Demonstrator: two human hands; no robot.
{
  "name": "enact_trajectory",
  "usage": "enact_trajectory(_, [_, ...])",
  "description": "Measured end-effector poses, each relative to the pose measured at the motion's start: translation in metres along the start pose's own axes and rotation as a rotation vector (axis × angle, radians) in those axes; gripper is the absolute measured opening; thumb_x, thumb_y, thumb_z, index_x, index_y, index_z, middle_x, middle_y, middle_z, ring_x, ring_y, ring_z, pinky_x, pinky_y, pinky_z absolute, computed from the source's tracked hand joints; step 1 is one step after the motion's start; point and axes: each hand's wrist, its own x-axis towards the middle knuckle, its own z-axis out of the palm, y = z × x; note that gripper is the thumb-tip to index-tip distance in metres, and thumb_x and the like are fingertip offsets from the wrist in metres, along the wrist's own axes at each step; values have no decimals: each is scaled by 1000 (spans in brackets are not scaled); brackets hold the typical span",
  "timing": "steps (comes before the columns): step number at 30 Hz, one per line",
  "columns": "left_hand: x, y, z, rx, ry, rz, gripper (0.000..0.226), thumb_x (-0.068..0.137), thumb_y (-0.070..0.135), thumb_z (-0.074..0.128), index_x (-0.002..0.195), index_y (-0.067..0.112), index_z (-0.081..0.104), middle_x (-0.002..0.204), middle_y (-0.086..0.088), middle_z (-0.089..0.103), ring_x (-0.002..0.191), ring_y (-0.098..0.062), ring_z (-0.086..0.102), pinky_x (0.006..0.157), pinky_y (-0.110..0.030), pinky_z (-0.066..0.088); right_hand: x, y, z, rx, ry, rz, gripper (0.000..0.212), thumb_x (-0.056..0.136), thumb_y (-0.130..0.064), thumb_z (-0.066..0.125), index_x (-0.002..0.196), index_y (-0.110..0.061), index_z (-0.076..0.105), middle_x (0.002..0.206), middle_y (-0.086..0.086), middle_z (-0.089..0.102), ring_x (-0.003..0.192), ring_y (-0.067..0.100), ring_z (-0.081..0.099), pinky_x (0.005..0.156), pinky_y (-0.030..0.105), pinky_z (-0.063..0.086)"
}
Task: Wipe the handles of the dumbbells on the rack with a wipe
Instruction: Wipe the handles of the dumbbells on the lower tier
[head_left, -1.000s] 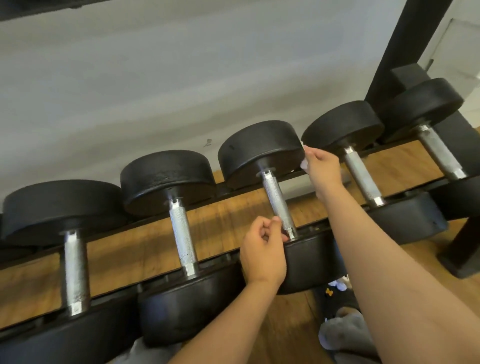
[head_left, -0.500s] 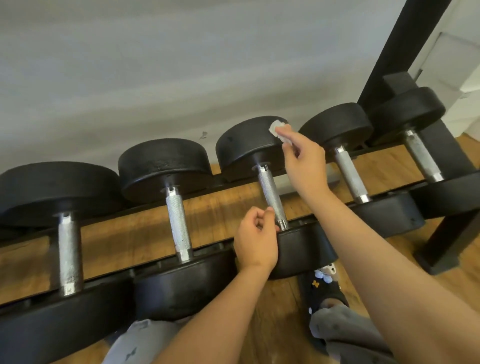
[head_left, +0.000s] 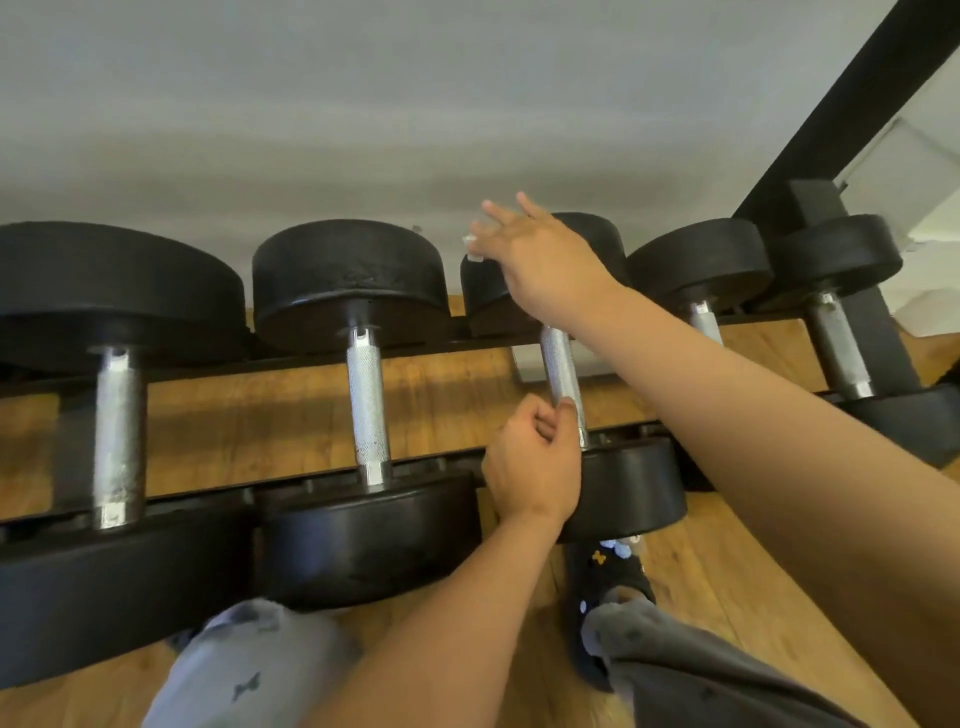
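Several black dumbbells with knurled steel handles lie side by side across the black rack rail (head_left: 218, 371). My left hand (head_left: 530, 462) grips the lower end of the middle dumbbell's handle (head_left: 558, 364), thumb against the steel. My right hand (head_left: 540, 265) hovers over that dumbbell's far head with fingers spread. It pinches a small white wipe (head_left: 471, 248) at its left edge; most of the wipe is hidden. The wipe is off the handle.
Two larger dumbbells' handles (head_left: 368, 410) (head_left: 118, 431) lie to the left, and two smaller ones (head_left: 704, 319) (head_left: 836, 343) to the right. A black upright post (head_left: 831, 119) rises at right. A grey wall stands behind. My slippered foot (head_left: 608, 587) is on the wood floor.
My right hand has moved left from between the dumbbell heads to above the middle dumbbell's far head, carrying the wipe. My left hand stays at the handle's lower end.
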Motion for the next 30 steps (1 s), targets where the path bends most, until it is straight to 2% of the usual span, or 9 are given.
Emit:
enact_trajectory(2, [-1, -1, -1, 7, 3, 6, 36, 95, 45, 52, 66, 25, 47, 72, 2, 68, 64, -8, 57, 52, -19, 30, -6, 1, -2, 3, -69, -71, 56, 95, 4, 46, 145, -21, 44, 159, 5, 28, 149, 23, 19, 123, 37, 14])
enact_trajectory(5, [0, -4, -1, 20, 12, 13, 37, 95, 45, 52, 66, 24, 47, 70, 3, 67, 62, -7, 56, 52, -21, 32, -36, 9, -5, 22, -57, -214, 54, 91, 8, 50, 140, -14, 51, 152, 5, 41, 146, 19, 26, 119, 28, 4])
enact_trajectory(11, [3, -5, 4, -5, 30, 0, 39, 93, 47, 54, 65, 20, 47, 66, 3, 65, 63, -15, 58, 63, -32, 45, -17, 6, -11, 74, 106, 62, 48, 98, 5, 41, 143, -13, 47, 156, 7, 34, 149, 21, 17, 119, 29, 4])
enact_trajectory(16, [3, -5, 4, 3, 18, 10, 37, 93, 48, 52, 66, 23, 48, 66, 4, 65, 63, -11, 58, 63, -32, 47, -47, 4, 2, 168, 67, -129, 48, 85, 17, 56, 127, -6, 62, 141, 12, 54, 143, 20, 32, 119, 35, 14])
enact_trajectory(19, [3, -6, 5, -1, 13, 16, 36, 93, 47, 53, 68, 21, 51, 68, 5, 65, 64, -11, 59, 65, -32, 48, -80, 22, 13, 291, 320, 103, 46, 85, 15, 57, 126, -4, 61, 139, 15, 55, 136, 24, 44, 116, 43, 32])
enact_trajectory(21, [4, -7, 5, -3, 10, 23, 34, 93, 46, 53, 69, 22, 52, 68, 4, 66, 64, -10, 59, 64, -30, 47, -106, 22, 22, 429, 490, 267, 34, 92, 5, 54, 124, -3, 62, 136, 9, 57, 131, 16, 49, 111, 31, 40])
enact_trajectory(24, [4, -7, 4, -6, 0, 29, 31, 93, 44, 54, 71, 22, 54, 68, 4, 66, 63, -8, 59, 58, -26, 43, -118, 15, 27, 594, 514, 439, 29, 96, -5, 55, 124, -8, 60, 131, -3, 58, 122, 1, 49, 99, 7, 39])
enact_trajectory(27, [2, -6, 2, -5, -12, 12, 28, 93, 41, 56, 71, 23, 54, 70, 3, 66, 63, -7, 59, 55, -22, 36, -116, 12, 24, 645, 546, 547, 26, 94, -8, 58, 120, -13, 60, 122, 0, 63, 113, 2, 54, 89, 4, 41])
enact_trajectory(30, [1, -3, 2, 8, -8, 9, 27, 93, 40, 58, 71, 23, 54, 70, 3, 67, 63, -7, 59, 55, -22, 35, -128, 8, 29, 565, 526, 438, 22, 91, -6, 60, 113, -8, 62, 114, 3, 61, 103, -1, 52, 85, 4, 40])
